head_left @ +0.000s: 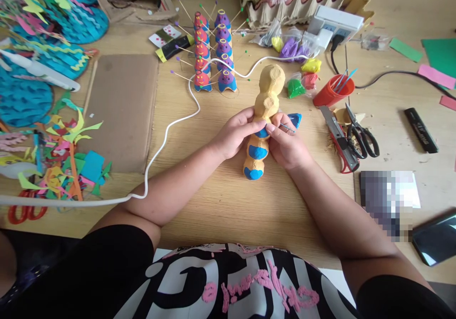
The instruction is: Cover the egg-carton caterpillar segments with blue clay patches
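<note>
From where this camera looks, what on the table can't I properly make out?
All in the head view:
Yellow strip: middle partly covered by the left hand and right hand.
Thin tool: one end hidden by the right hand.
Blue piece: partly behind the right hand.
Pixelated patch: blocks hide what lies there.
Dark slab: cut off by the right edge.
Black case: lettering too small to read.
</note>
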